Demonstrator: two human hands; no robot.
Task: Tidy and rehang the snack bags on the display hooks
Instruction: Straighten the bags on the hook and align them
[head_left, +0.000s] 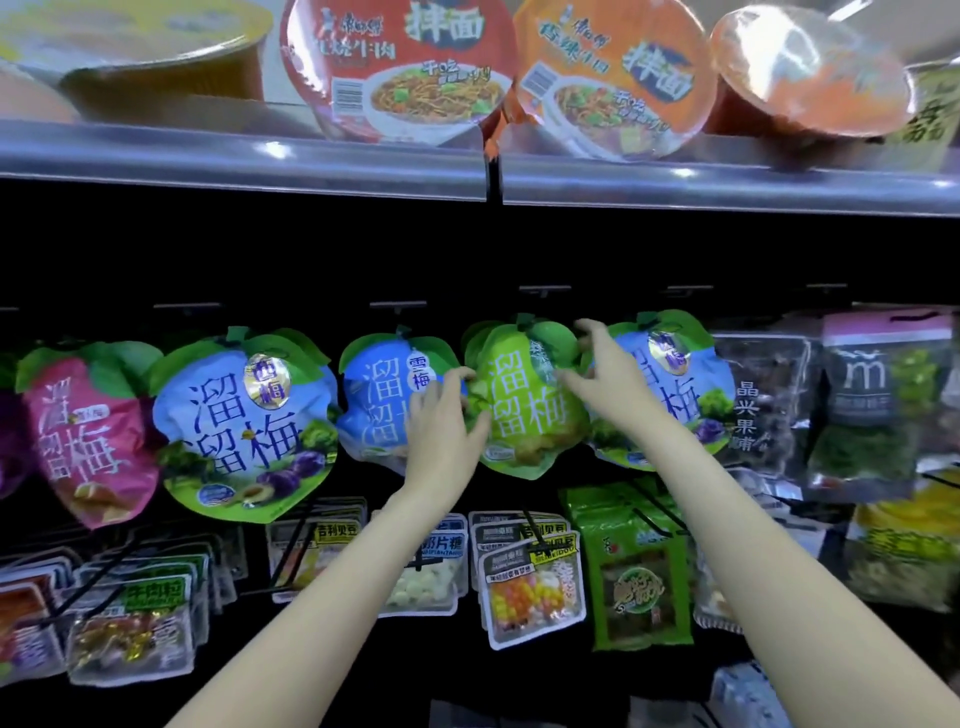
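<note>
both hands on the green bag (524, 410), which hangs mid-row on its hook (525, 318): left hand (441, 415) grips its left edge, right hand (602, 369) pinches near the top; a crooked tug could tear the hang hole or unhook the blue bag (384, 400) touching it

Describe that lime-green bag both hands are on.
The green bag is glossy, fruit-shaped plastic with leaf shapes on top and big white characters. It hangs upright on a hook, in a row between two blue bags. The left hand holds its left edge; the right hand pinches its upper right.
</note>
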